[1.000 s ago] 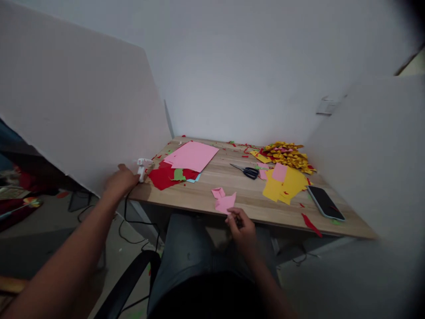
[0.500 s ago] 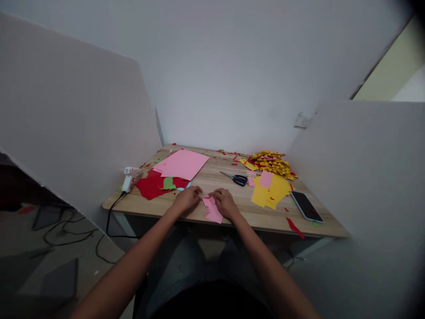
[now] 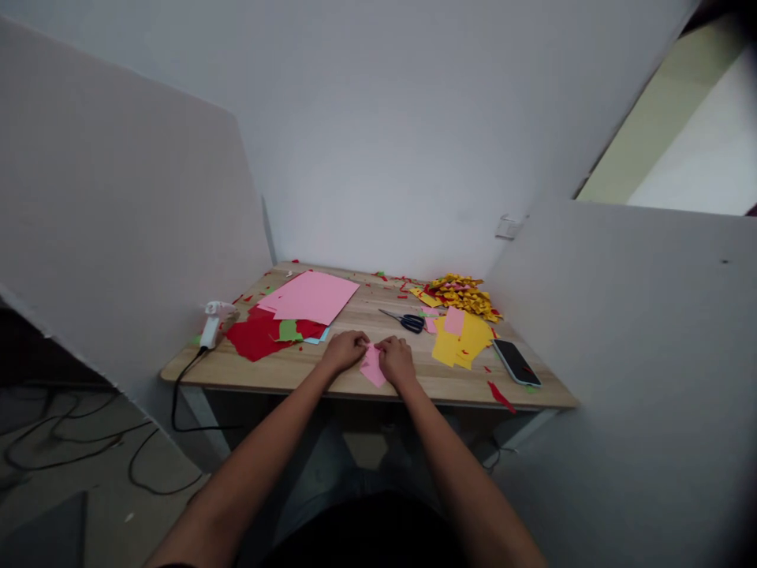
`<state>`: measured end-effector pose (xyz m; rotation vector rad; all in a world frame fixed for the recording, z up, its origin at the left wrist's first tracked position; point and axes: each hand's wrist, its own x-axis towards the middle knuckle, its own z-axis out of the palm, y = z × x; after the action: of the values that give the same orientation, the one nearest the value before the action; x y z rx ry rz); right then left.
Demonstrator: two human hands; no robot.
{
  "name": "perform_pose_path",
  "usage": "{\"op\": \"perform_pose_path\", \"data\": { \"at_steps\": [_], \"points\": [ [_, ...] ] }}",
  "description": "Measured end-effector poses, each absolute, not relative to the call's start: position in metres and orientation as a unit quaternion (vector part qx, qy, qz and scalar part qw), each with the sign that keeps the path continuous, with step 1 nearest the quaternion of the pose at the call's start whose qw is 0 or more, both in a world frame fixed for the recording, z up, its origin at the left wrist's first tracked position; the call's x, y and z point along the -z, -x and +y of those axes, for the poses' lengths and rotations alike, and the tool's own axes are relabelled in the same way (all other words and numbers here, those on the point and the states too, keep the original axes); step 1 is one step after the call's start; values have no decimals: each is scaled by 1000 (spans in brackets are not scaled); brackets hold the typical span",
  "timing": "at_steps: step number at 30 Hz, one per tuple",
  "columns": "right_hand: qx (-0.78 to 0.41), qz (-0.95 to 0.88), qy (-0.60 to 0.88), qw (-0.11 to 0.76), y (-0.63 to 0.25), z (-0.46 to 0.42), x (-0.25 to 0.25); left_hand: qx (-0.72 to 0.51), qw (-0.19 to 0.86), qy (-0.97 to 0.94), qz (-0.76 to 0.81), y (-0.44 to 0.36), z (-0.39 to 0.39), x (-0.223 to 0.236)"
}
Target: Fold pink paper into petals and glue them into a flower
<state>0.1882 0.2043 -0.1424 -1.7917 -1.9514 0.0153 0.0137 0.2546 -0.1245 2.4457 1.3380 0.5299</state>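
Near the front edge of a pale wood-grained counter (image 3: pixel 438 384), a small, folded piece of pink paper (image 3: pixel 372 371) lies nearer the person than the dark-handled metal scissors (image 3: pixel 408 322) and somewhat to their left. The bare left hand (image 3: pixel 345 350) and the bare right hand (image 3: pixel 395 360) flank this paper, each with a narrow grip, fingertips pinching it at its far end; the exact fold between them is too small to make out. Both hands are on the near side of the scissors, whose blades point left. Left of the scissors and a little farther back lie large flat sheets of pink paper (image 3: pixel 316 297), overlapping torn red paper (image 3: pixel 251 338), with a ragged green paper scrap (image 3: pixel 288 330) on the red and a light-blue paper edge (image 3: pixel 322 337) showing beneath. Far left of the scissors, a white glue gun (image 3: pixel 210 327) with a black cord stands by the counter's end. Just right of the scissors are flat yellow paper sheets (image 3: pixel 446 349), a small pink paper rectangle (image 3: pixel 455 320) on top; behind and to the right rises a heap of crumpled-looking yellow paper pieces (image 3: pixel 467 298). Farthest right of the scissors lies a dark-screened phone (image 3: pixel 513 361), with a jagged red paper strip (image 3: pixel 500 397) in front of it.
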Motion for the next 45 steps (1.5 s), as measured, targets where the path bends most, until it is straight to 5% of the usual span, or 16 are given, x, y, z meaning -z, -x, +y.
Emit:
{"op": "perform_pose_path", "data": {
  "at_steps": [45],
  "points": [
    [-55,-771,585,244,-226,238,155,-224,105,-832,497,-20,246,138]
  ]
}}
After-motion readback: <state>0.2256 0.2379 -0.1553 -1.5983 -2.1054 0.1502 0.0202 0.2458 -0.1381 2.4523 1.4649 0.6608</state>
